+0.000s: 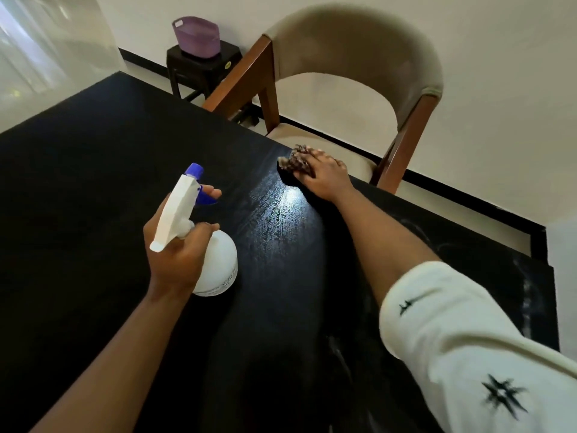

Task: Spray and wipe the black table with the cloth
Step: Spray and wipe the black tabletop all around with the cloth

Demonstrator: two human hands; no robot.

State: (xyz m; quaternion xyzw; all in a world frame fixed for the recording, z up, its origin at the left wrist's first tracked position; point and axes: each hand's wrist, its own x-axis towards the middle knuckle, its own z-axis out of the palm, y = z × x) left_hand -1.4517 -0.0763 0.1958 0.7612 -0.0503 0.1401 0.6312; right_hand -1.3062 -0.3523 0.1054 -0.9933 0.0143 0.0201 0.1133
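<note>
The black table (pixel 93 170) fills most of the view, with a wet, shiny streak near its far right edge. My left hand (pixel 178 248) grips the neck of a white spray bottle (pixel 218 264) with a blue nozzle, held above the table's middle, one finger on the blue trigger. My right hand (pixel 324 176) presses a brown patterned cloth (pixel 295 160) onto the table near the far edge. The fingers curl over the cloth, which shows only in part beyond them.
A beige chair (pixel 359 57) with a brown wooden frame stands just beyond the table's far edge, close to the cloth. A purple basket (pixel 196 35) sits on a small dark stool (pixel 203 67) by the wall. Faint white smears mark the table's right side.
</note>
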